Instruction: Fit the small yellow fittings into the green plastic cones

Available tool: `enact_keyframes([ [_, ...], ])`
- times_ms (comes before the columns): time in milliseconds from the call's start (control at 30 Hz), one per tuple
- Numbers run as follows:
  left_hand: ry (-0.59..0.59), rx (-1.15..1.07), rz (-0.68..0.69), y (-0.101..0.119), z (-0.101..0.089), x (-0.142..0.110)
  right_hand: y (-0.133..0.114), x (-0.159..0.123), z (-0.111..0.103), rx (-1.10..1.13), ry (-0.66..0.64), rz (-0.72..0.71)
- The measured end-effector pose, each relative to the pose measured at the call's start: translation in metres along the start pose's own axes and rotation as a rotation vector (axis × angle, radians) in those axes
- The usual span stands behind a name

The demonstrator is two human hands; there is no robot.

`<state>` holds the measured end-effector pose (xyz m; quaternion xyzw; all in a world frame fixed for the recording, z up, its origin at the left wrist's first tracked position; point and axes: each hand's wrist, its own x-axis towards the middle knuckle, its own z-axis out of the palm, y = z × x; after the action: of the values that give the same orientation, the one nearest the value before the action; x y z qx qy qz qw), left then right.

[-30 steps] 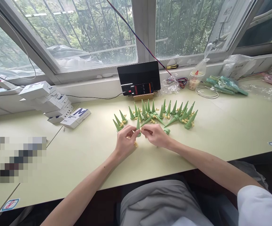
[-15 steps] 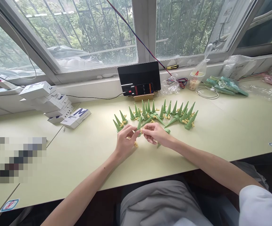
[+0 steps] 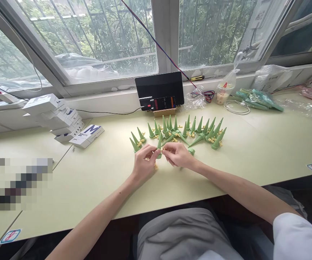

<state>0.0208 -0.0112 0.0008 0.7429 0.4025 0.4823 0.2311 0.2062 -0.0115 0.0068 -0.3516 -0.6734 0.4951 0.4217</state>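
A green plastic cone spike (image 3: 159, 142) points upward in my left hand (image 3: 143, 162), pinched near its base between thumb and fingers. Against the side of that base, my right hand (image 3: 179, 155) pinches a small yellow valve piece (image 3: 163, 149), mostly covered by the fingertips. Another green spike (image 3: 191, 151) lies under and behind my right hand, largely hidden. Below my left fingers a yellow piece (image 3: 156, 166) rests on the table. Beyond both hands stand several green spikes (image 3: 200, 125) with yellow valves at their bases; a few lie on their sides.
A phone (image 3: 163, 103) showing a timer leans on a dark tablet (image 3: 159, 86) by the window. Stacked white boxes (image 3: 60, 115) and one loose box (image 3: 87, 136) sit at left. A bagged cup (image 3: 224, 90) and green plastic packets (image 3: 258, 99) are at back right.
My right fingers have curled in slightly around the yellow valve piece at the spike's base. My left hand keeps its hold, almost unmoved.
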Motion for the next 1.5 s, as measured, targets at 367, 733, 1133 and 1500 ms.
enact_keyframes([
  [367,0.010,0.007,0.017,0.0020,0.0009,0.0004,0.0028,0.0059,-0.0032,0.471,-0.070,0.314],
  [733,0.005,-0.006,0.020,0.0032,-0.0002,0.0007,-0.0024,-0.0021,0.0014,-0.143,0.025,-0.083],
  [1133,-0.012,-0.006,-0.011,0.0041,-0.0008,0.0000,-0.0016,-0.0006,0.0010,0.151,-0.055,0.105],
  [1500,-0.014,-0.005,0.003,0.0032,-0.0011,0.0003,-0.0027,0.0026,0.0003,0.358,-0.058,0.215],
])
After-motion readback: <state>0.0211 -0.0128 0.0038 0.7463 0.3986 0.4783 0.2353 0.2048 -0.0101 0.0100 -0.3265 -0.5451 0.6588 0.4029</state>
